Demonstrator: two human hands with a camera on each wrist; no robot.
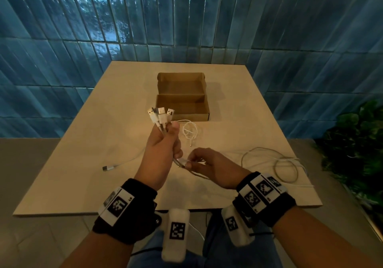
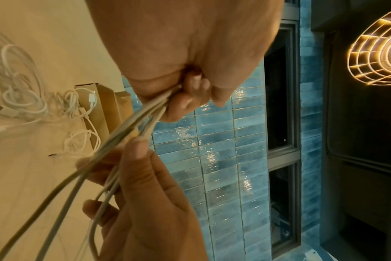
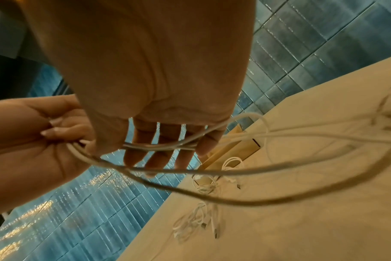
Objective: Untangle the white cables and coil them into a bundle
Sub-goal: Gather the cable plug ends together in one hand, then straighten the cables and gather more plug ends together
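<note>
My left hand [image 1: 165, 137] is raised above the table [image 1: 87, 143] and grips a bunch of white cables [image 1: 160, 120] in its fist, their USB plugs [image 1: 159, 113] sticking up. Just below that fist, my right hand [image 1: 187, 162] pinches the hanging strands between thumb and fingers. In the left wrist view the curled left fingers [image 2: 190, 98] clamp the strands [image 2: 123, 134], with the right hand [image 2: 141, 176] underneath. In the right wrist view the strands [image 3: 159, 147] cross the right fingers [image 3: 165, 134]. The cables trail right into loose loops [image 1: 275, 164] on the table.
An open cardboard box [image 1: 182, 102] sits mid-table, beyond my hands. A small white coil [image 1: 189, 131] lies beside it. One cable end with a plug [image 1: 106, 168] lies at the left. A blue tiled wall stands behind, and a plant [image 1: 356, 139] is at the right.
</note>
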